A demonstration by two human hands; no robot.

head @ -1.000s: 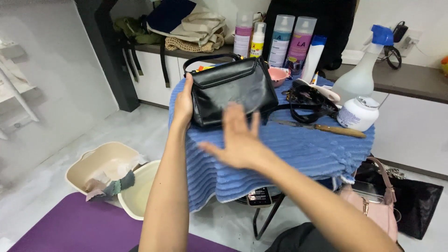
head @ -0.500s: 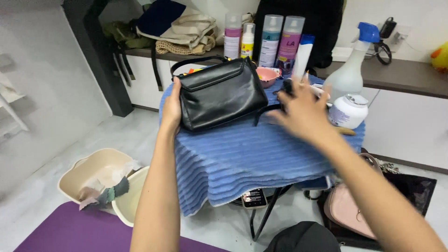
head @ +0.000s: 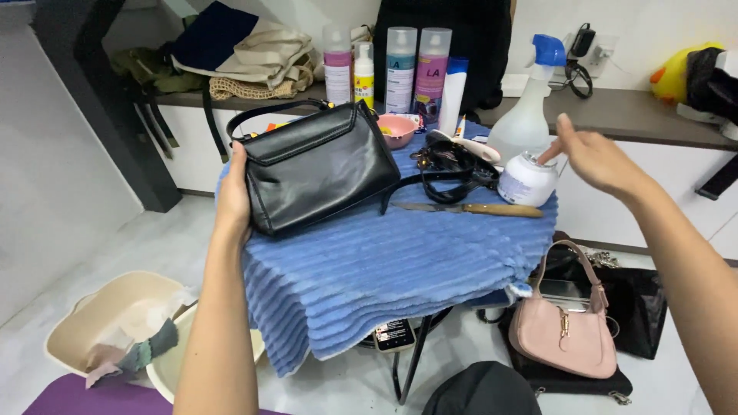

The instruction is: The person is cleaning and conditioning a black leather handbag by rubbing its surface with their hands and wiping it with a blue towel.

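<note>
Taking the black leather flap handbag (head: pixel 317 170) as the landmark, the ribbed blue towel (head: pixel 384 269) lies under and in front of it, draped over the small desk and hanging down the near edge. The handbag stands tilted on its base at the left part of that towel, flap side towards the camera. The left hand (head: pixel 233 192) grips the handbag's left end, fingers wrapped round the side, and it props the bag upright; a firm hold low on that end looks like the sound way to keep it from tipping while the other hand is busy.

To the right of the handbag, its dark strap runs across the towel, and just past it lies a wooden-handled knife (head: pixel 469 208) (blade pointing back towards the bag). Well to the right of the handbag stands a small white round tub (head: pixel 526 180), and the right hand (head: pixel 596 157) is spread, holding nothing, with one fingertip touching the tub's top. To do this cleanly, I judge that the reach should stay above the knife and the hand should close on the tub's sides rather than its rim, since a tall white spray bottle with a blue trigger (head: pixel 530 115) stands just behind and could be knocked.

Behind the handbag sits a pink bowl (head: pixel 397 129), and farther back a row of tall bottles (head: pixel 419 65).
</note>
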